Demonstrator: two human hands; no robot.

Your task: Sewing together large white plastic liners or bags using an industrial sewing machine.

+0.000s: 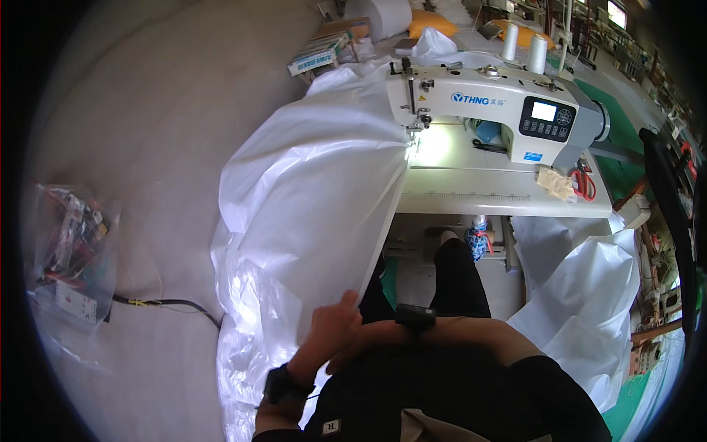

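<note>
White plastic sheeting (317, 184) is the biggest thing in view: a wide, slightly glossy sheet that runs from under the needle of the sewing machine (486, 103), spills over the left edge of the table (471, 193) and hangs down in folds to the floor (147, 118), where it bunches up beside the person's legs. One straight edge of it stretches taut from the needle area down to the left hand (335, 324). More of the same white sheeting (582, 295) is heaped on the right, below the table's front edge.

On the table, the white sewing machine has a dark control panel on its front, and a bright lamp lights the patch beneath its needle. Two white thread cones (524, 46) stand upright behind it. Near the table's right end, red-handled scissors (584, 182) lie just beside a crumpled beige scrap (556, 182).

The left hand, with a dark band at the wrist, is clenched on the lower edge of the sheet, fingers curled around it. The right hand is tucked behind the left one, its wrist carrying a small black device (416, 317); whether it grips anything cannot be told.

On the floor far left lies a clear bag of mixed items (70, 250), with a black cable (166, 303) running from it.
</note>
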